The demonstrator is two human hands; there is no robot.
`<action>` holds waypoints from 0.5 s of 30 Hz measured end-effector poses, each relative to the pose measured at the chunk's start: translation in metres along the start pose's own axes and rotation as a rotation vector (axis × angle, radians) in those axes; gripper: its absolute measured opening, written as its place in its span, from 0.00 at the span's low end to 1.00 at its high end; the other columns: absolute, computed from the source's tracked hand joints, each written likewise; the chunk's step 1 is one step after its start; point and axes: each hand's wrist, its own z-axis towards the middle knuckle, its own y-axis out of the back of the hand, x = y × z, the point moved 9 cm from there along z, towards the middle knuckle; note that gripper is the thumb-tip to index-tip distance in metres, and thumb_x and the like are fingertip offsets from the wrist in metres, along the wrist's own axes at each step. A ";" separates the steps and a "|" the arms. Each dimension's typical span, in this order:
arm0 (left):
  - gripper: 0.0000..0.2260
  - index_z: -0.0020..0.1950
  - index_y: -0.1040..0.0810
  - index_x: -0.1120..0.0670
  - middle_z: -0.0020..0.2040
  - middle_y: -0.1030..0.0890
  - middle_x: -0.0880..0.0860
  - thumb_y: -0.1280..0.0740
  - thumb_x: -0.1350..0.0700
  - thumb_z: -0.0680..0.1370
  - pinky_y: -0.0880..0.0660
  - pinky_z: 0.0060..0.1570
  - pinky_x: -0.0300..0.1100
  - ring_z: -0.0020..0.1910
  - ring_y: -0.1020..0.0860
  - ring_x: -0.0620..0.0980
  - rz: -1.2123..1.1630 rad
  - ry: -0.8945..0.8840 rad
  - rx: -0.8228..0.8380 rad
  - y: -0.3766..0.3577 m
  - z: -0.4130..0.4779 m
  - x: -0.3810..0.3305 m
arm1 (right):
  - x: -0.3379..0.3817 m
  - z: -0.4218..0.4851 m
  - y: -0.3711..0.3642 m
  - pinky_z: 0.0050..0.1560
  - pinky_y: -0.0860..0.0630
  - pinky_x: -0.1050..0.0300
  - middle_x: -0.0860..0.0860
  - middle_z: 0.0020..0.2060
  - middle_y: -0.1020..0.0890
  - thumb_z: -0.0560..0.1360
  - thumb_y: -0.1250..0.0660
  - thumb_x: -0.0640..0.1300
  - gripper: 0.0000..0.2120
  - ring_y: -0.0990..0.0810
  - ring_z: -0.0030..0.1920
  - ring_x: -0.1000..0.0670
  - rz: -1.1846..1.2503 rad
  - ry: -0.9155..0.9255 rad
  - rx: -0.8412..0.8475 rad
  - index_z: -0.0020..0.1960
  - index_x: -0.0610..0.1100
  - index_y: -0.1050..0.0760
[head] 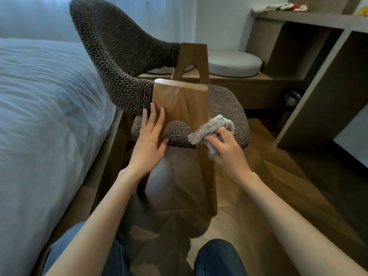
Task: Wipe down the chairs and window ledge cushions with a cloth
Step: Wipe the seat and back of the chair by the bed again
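Chair (225, 104): woven brown-grey upholstery, wooden legs, standing, centre. Cloth (211, 128): grey, fluffy, bunched against its near leg, 3 o'clock. Cushions (235, 63): round, pale, flat, 12 o'clock.

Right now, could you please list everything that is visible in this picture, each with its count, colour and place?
chair: one, brown-grey woven fabric on wooden legs, centre.
cloth: one, grey, against the chair's wooden leg.
cushions: two, pale grey, round, on the window ledge behind the chair.
bed: one, white cover, left.
desk unit: one, grey-brown, right.
floor: one, brown wood, below.
knees: two, blue jeans, bottom edge.
left hand: one, fingers straight, resting on the chair's wooden frame.
right hand: one, gripping the cloth.
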 end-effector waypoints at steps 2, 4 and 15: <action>0.38 0.78 0.57 0.49 0.75 0.64 0.43 0.34 0.60 0.77 0.64 0.71 0.39 0.73 0.68 0.44 0.000 0.022 0.036 -0.005 -0.005 0.003 | 0.002 -0.001 0.008 0.41 0.21 0.45 0.41 0.50 0.27 0.74 0.31 0.37 0.12 0.27 0.49 0.43 0.063 -0.014 0.014 0.58 0.40 0.21; 0.38 0.78 0.56 0.49 0.76 0.63 0.43 0.34 0.60 0.77 0.60 0.73 0.43 0.74 0.67 0.44 -0.005 0.036 0.053 -0.004 -0.007 0.005 | 0.014 0.012 0.029 0.45 0.24 0.57 0.41 0.52 0.28 0.74 0.31 0.39 0.14 0.27 0.49 0.45 0.117 0.026 -0.083 0.59 0.40 0.22; 0.35 0.78 0.51 0.47 0.78 0.53 0.44 0.34 0.60 0.77 0.54 0.73 0.43 0.75 0.57 0.44 -0.026 0.032 0.010 0.015 -0.013 0.000 | 0.019 0.052 0.054 0.54 0.31 0.70 0.47 0.54 0.28 0.77 0.33 0.46 0.21 0.31 0.52 0.59 0.263 -0.089 -0.361 0.69 0.48 0.30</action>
